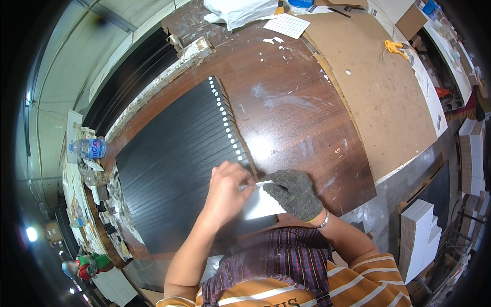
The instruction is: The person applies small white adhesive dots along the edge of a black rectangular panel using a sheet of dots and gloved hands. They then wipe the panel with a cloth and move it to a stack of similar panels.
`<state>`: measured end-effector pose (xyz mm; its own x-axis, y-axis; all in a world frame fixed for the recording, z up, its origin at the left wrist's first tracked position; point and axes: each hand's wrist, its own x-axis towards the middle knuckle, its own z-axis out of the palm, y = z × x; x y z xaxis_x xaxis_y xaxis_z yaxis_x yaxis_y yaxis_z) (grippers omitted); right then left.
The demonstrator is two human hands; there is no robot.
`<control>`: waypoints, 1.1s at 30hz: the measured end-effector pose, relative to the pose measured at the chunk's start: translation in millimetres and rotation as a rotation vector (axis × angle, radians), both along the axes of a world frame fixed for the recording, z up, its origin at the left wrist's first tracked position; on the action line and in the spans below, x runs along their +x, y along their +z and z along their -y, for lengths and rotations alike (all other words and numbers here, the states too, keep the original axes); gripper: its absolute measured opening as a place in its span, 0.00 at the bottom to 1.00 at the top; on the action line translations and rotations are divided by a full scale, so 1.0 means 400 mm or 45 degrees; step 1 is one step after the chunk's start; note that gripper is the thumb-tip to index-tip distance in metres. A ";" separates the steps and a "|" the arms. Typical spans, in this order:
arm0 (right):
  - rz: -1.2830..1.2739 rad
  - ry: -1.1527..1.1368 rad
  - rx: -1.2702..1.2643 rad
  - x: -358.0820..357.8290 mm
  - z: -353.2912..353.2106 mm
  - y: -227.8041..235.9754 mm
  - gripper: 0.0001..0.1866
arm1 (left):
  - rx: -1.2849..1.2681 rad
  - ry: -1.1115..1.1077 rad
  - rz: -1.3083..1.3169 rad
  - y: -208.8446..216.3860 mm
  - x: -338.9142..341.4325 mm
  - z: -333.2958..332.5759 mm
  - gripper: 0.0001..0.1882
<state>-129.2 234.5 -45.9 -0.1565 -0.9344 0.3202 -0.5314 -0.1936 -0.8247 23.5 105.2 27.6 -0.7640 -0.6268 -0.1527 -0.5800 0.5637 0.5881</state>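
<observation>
A stack of long black boards (169,143) lies side by side on the brown tabletop. White round stickers (223,113) run in a row along the boards' right ends. My right hand (296,194), in a dark grey knitted glove, is closed on a white sheet (263,203) above the near right corner of the boards. My bare left hand (227,189) is at that sheet's left edge, thumb and fingers pinched together. Whatever small thing is between those fingertips is too small to make out.
Another white sheet with rows of dots (287,25) lies at the far side, beside a white plastic bag (240,11). Brown cardboard (368,77) covers the right, with yellow-handled pliers (395,48) on it. A water bottle (88,148) stands left. A person (88,266) is at lower left.
</observation>
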 end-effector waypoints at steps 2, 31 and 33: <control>0.161 -0.071 0.125 0.014 0.003 -0.004 0.08 | -0.077 -0.011 0.041 -0.008 0.005 -0.005 0.07; 0.472 -0.267 0.299 -0.012 -0.001 -0.077 0.16 | -0.127 0.176 0.282 -0.088 -0.023 0.099 0.05; 0.472 -0.277 0.283 -0.011 -0.001 -0.079 0.16 | -0.088 0.162 0.245 -0.089 -0.018 0.099 0.04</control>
<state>-133.7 235.0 -77.5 -0.4217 -0.9067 0.0021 -0.2027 0.0920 -0.9749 16.4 65.4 -8.1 -0.6392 -0.7302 -0.2411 -0.7465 0.5139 0.4228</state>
